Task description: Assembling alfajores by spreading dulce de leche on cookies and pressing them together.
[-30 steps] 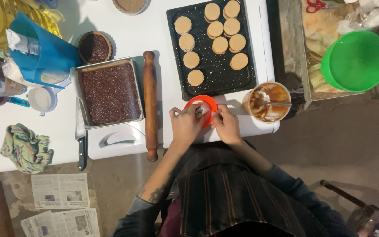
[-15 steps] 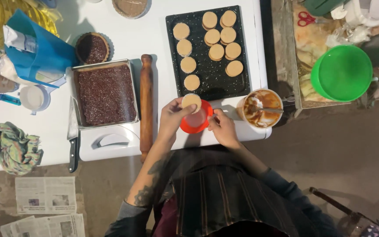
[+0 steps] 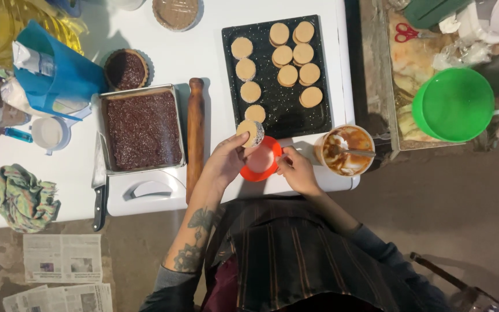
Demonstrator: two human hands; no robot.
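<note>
My left hand (image 3: 225,160) holds a round sandwich cookie (image 3: 250,132) with a pale coated edge, lifted over the near edge of the black baking tray (image 3: 281,112). Several similar round cookies (image 3: 289,74) lie on that tray. My right hand (image 3: 297,169) rests on the rim of a small orange-red bowl (image 3: 259,164) standing on the white table just in front of the tray.
A tub of caramel spread with a spoon (image 3: 346,151) stands right of the bowl. A wooden rolling pin (image 3: 194,136), a pan of dark chocolate cake (image 3: 142,130), a knife (image 3: 99,193) and a cloth (image 3: 23,193) lie to the left. A green bowl (image 3: 454,104) sits far right.
Both hands were at the orange-red bowl. My left hand has lifted the cookie out of it and carried it up toward the tray; my right hand stays at the bowl's rim.
</note>
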